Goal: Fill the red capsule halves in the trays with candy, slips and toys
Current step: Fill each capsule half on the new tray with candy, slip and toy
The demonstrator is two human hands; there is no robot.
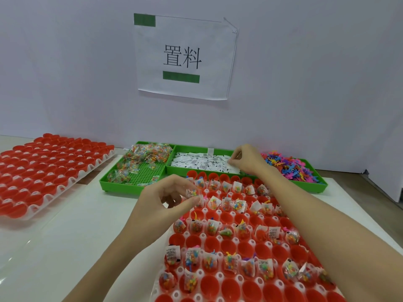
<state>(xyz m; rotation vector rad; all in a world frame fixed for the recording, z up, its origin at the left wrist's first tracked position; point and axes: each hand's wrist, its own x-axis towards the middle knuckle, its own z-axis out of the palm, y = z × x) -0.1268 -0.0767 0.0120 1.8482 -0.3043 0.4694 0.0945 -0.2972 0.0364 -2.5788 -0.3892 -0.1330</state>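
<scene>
Left hand (168,196) pinching candy packet (193,192) at fingertips; right hand (245,160) curled, pinching slips (202,162). Drop packet straight below fingertips into empty red capsule half (197,213).

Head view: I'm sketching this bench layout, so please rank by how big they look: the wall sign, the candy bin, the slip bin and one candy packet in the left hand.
1. wall sign
2. candy bin and slip bin: look alike, and the arm hides part of the slip bin, so unranked
3. candy packet, pinched by the left hand

Red capsule halves (229,247), green bins (122,184), white slips (202,163), seemingly pink-blue toys (290,168).
</scene>
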